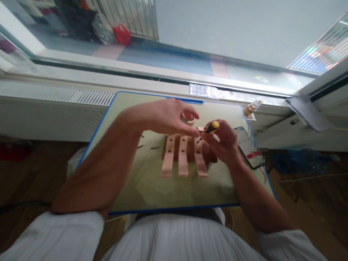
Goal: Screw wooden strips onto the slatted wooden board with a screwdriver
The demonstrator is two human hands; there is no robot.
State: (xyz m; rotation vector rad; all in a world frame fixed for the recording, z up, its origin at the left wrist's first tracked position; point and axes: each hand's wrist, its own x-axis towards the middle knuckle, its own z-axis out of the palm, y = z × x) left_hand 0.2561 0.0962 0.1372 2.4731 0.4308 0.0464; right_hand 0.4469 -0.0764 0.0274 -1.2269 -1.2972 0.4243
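My right hand (pixel 225 139) grips a screwdriver (pixel 212 127) with a yellow and black handle. Its shaft points down and left toward a dark hole in the rightmost of three pale wooden strips (pixel 201 163). The strips lie side by side across a reddish-brown wooden block (pixel 175 156), and dark holes show in them. My left hand (pixel 170 114) arches over the block's far side with fingers curved and apart from the thumb. Its thumb tip is close to the top of the right strip; whether it touches cannot be made out.
The blue-edged folding table (pixel 163 192) bears a phone (pixel 246 146) at its right and a few small screw-like pieces (pixel 154 147) left of the block. A bottle (pixel 252 107) stands past the far right corner. Behind are a radiator (pixel 81 96) and a window.
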